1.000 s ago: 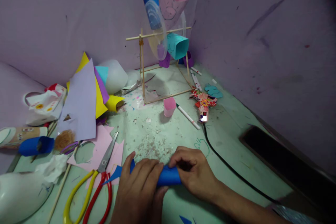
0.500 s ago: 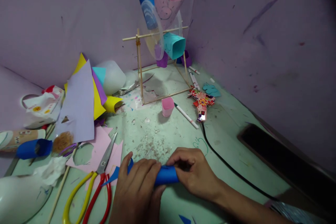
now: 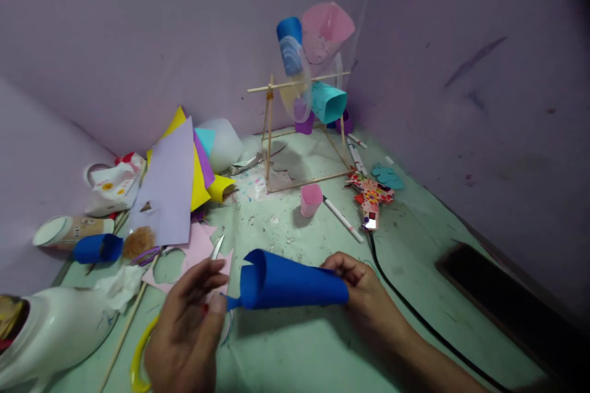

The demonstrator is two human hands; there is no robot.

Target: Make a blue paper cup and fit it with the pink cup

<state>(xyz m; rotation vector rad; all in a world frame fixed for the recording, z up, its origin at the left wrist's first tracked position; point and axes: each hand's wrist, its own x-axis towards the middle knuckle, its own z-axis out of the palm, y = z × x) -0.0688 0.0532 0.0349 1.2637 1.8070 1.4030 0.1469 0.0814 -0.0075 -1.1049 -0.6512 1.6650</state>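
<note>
"Blue paper point(image 3: 295, 285), isn't it, curled into a roll at lower centre?"

"Yes, held up over the pale green table point(image 3: 276, 362), broader at its left end, with a narrow strip sticking out on that side"

"Which hand has it?"

"Right hand point(image 3: 362, 288), just right of lower centre: thumb and fingers clamped on the roll's right end"

"And the left hand point(image 3: 191, 325)?"

"Left of lower centre, thumb apart from the bent fingers and lying at the strip's tip. I can't tell whether it's pinched there"

"What's behind that hand?"

"Scissors point(image 3: 139, 351), mostly hidden, with part of a yellow handle and the blade tip showing. Pink paper point(image 3: 199, 245) with a rounded cut-out lies by the blade"

"And farther up?"

"Near the middle, a small pink cup point(image 3: 311, 201) just beside a white marker point(image 3: 343, 219); above them, a stick frame point(image 3: 332, 176) carrying paper cups point(image 3: 329, 104)"
</note>
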